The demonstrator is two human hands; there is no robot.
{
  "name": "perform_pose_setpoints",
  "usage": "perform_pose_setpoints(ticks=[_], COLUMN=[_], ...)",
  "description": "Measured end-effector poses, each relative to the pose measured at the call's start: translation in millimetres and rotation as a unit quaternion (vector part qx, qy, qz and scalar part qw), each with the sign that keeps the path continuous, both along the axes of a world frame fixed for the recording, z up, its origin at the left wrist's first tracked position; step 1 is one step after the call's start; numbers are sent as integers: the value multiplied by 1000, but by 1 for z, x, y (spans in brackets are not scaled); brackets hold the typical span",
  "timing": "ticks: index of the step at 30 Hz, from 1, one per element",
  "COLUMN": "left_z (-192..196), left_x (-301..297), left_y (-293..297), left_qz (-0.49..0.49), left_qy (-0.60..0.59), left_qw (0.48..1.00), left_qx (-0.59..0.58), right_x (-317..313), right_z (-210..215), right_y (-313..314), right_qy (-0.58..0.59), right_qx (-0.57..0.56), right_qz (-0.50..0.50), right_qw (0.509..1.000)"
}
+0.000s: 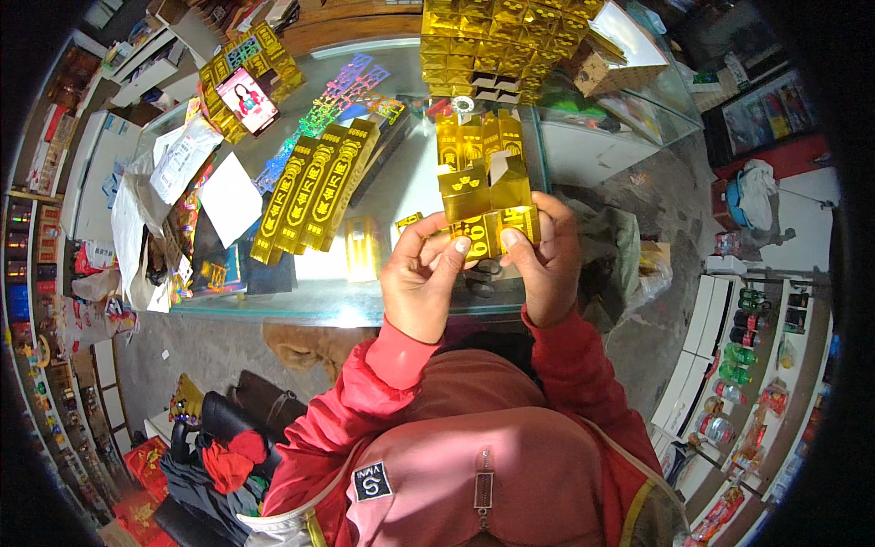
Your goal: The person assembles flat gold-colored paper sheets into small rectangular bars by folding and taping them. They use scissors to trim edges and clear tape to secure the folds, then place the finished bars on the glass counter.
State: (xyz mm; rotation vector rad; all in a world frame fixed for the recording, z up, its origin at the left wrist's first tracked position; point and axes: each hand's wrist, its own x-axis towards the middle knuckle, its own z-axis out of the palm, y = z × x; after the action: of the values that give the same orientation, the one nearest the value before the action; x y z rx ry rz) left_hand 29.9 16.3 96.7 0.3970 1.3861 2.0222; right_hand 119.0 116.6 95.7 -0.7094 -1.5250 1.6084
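Observation:
Both hands are on a shiny gold cardboard box point(463, 201) above the near edge of a glass counter. Its upper flaps stand up, and the lower printed panel faces me. My left hand point(422, 284) pinches the panel's left side, thumb on the front and fingers behind. My right hand point(549, 264) grips the right side in the same way, its thumb on the printed face. Just beyond the box, gold printed panels point(476, 137) lie on the counter; whether they join the held box I cannot tell. Flat gold carton blanks point(314, 187) lie fanned out to the left.
A large stack of gold boxes point(492, 41) stands at the far side of the glass counter point(319, 290). Left of the blanks are a white sheet point(231, 199), plastic packaging point(173, 178) and a phone point(246, 102) on gold cartons. Bottle shelves point(743, 351) stand at right.

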Motion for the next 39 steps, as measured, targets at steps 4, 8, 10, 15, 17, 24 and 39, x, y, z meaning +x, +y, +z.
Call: perform_pose_setpoints(ticks=[4,8,10,15,17,24,39], left_z=[-4,-9,-11,-14,-15,-17,-50], left_x=[0,2,1,0,-2,5,10], left_y=[-1,-1,0,0,0,3,-38], left_qz=[-9,-20,-27,-65,-104,-78,2], left_qy=[-11,-37,-39,-50,-40,-5,176], left_qw=[1000,999,999,997,994,997,970], left_qx=[0,22,20,-2,-9,-11,-169], right_x=[3,3,3,7,8,5,4], right_z=[-2,-6,-7,-8,-10,-17,-47], right_y=[8,8,7,8,8,5,-46], right_qy=[-85,-6,-13,-40,-53,1,-37], right_qx=[-81,-156,-149,-87,-60,-141,-242], right_qz=[45,46,40,43,40,34,181], right_qw=[992,987,988,994,996,989,953])
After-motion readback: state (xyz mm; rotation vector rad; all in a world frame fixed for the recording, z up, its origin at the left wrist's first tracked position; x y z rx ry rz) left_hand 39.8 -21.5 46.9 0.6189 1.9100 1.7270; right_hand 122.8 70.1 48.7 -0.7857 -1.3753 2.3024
